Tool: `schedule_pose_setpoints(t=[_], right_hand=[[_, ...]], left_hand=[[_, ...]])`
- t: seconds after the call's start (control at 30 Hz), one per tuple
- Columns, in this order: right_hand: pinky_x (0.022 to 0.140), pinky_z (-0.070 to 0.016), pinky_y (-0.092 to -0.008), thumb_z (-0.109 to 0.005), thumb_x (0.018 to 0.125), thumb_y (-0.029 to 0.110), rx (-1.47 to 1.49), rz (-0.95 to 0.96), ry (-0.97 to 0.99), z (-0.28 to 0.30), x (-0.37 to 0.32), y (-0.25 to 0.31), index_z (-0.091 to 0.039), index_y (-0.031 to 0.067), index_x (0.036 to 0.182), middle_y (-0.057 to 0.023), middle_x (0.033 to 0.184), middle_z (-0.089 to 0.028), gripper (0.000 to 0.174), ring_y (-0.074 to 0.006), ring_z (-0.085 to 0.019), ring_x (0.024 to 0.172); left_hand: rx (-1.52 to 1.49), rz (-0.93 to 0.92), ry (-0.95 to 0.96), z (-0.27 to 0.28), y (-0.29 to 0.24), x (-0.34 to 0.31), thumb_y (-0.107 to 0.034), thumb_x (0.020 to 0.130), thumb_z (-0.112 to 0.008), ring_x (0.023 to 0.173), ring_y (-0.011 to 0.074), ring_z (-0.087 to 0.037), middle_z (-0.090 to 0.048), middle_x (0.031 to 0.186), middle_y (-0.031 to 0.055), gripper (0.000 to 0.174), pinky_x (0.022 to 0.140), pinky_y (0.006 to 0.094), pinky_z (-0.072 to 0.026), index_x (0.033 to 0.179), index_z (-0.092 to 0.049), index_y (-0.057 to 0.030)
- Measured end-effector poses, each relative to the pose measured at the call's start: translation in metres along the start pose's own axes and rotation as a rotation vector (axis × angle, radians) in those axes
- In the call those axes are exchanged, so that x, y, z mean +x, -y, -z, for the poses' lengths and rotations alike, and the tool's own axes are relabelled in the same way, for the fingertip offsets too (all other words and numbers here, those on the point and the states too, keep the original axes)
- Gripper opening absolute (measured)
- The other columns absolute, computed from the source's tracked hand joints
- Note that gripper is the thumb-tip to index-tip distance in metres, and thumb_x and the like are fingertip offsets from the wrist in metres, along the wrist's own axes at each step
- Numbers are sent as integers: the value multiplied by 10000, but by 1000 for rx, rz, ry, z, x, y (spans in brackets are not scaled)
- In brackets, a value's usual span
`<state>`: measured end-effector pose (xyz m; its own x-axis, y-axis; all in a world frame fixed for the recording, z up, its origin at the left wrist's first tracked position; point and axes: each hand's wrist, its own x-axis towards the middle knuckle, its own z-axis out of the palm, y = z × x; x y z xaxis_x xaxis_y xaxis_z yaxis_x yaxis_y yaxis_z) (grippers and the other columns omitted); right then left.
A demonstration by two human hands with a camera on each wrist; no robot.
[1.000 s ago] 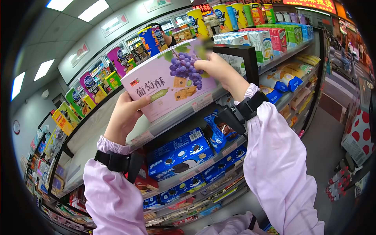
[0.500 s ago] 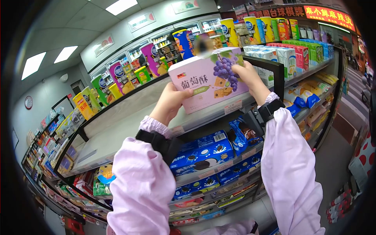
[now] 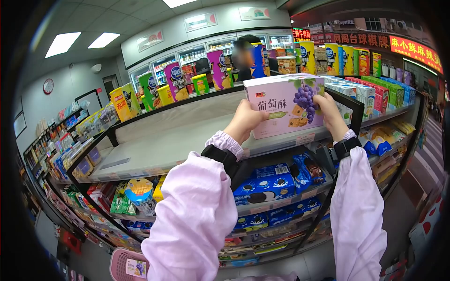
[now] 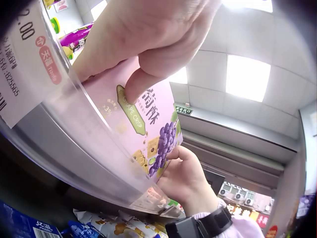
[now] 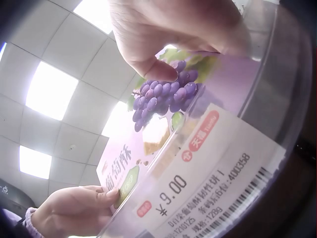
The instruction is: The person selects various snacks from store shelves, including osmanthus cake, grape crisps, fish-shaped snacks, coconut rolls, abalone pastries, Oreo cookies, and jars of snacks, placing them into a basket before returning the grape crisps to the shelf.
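A pale purple grape crisp box (image 3: 283, 100), printed with a bunch of grapes, stands upright at the top shelf's front edge. My left hand (image 3: 246, 121) holds its left end, the thumb (image 4: 141, 84) laid over the green label on the front. At the other end my right hand (image 3: 330, 116) grips it, thumb across the printed grapes. In both wrist views the clear shelf lip overlaps the lower front of the box. My other fingers are mostly hidden behind the box.
The bare top shelf (image 3: 154, 157) runs left from the box. Milk cartons (image 3: 365, 100) stand to the right beyond a black frame post. Blue cookie boxes (image 3: 265, 185) lie one shelf below. Snack canisters line the back. A pink basket (image 3: 115, 262) at lower left holds a similar grape box.
The head view has swung left, so box and hands appear further right and lower. Both hands keep hold of the box. The pink basket has come into view.
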<state>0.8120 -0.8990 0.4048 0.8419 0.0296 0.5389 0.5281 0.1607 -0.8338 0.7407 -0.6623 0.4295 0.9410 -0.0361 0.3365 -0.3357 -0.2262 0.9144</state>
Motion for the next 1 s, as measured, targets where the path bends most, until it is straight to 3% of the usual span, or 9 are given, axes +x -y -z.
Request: schedule_pose_setpoints(t=[0.5, 0.67, 0.7, 0.8, 0.83, 0.9, 0.93, 0.97, 1.0], right_hand=[[661, -393, -227, -514, 776, 171, -141, 60, -67, 6, -25, 15, -571, 24, 912, 14, 797, -565, 209, -74, -496, 718], [713, -399, -251, -530, 791, 186, -237, 110, -44, 21, -26, 2, -573, -10, 1005, -11, 859, -578, 293, -107, -509, 779], [807, -402, -278, -546, 809, 173, -395, 170, -75, 30, -27, -6, -516, -45, 1121, -72, 984, -575, 382, -157, -526, 884], [1013, -276, -304, -531, 862, 123, -803, 563, -252, 33, -78, -25, -379, -11, 1300, -154, 1307, -421, 483, -219, -391, 1208], [1040, -245, -325, -514, 878, 127, -605, 530, -241, -1, -116, -11, -330, -12, 1333, -159, 1365, -354, 510, -234, -337, 1260], [1067, -216, -384, -492, 882, 118, -430, 479, -70, -2, -162, -40, -226, -41, 1363, -158, 1419, -263, 572, -269, -266, 1307], [1007, -322, -352, -529, 838, 83, -255, 414, -58, -41, -200, -30, -369, -22, 1295, -163, 1322, -413, 495, -257, -415, 1215], [1075, -202, -368, -377, 906, 57, -379, 337, 116, -27, -228, -63, -257, -27, 1355, -138, 1416, -284, 472, -246, -262, 1314], [1029, -286, -347, -414, 871, 17, -313, 272, 159, -60, -265, -55, -332, -14, 1312, -146, 1340, -387, 450, -235, -385, 1236]], left_hand=[[78, -124, 38, 2, -1, -14, -8, 768, -631, 930, 229, -594, -605, 1030, 178, 350, 850, 339, -457, 1086, -521, 86], [75, -140, -36, 6, 10, -13, -61, 678, -712, 857, 210, -616, -617, 990, 168, 448, 754, 316, -505, 1069, -532, 65], [124, -187, -67, 4, 17, -12, -67, 670, -706, 794, 209, -627, -602, 1019, 177, 523, 719, 312, -517, 1120, -477, 69], [333, -726, -340, -3, 30, -59, -60, 697, -606, 1161, 390, -411, -395, 1245, 302, 647, 991, 385, -342, 1259, -320, 84], [374, -836, -414, -5, 32, -89, -56, 703, -586, 1212, 423, -339, -362, 1259, 318, 659, 1032, 393, -288, 1280, -300, 87], [307, -950, -330, 4, 43, -156, -49, 757, -553, 1146, 413, -410, -425, 1206, 275, 530, 979, 410, -342, 1240, -368, 67], [263, -863, -156, 15, 55, -189, -55, 770, -552, 1083, 388, -455, -464, 1144, 246, 462, 927, 411, -374, 1197, -407, 45], [191, -776, 24, 24, 64, -222, -61, 783, -551, 1020, 364, -501, -504, 1082, 218, 395, 874, 411, -406, 1154, -446, 23], [251, -651, 101, 32, 80, -252, -75, 794, -553, 959, 345, -522, -520, 1027, 197, 344, 830, 408, -418, 1117, -466, 6]])
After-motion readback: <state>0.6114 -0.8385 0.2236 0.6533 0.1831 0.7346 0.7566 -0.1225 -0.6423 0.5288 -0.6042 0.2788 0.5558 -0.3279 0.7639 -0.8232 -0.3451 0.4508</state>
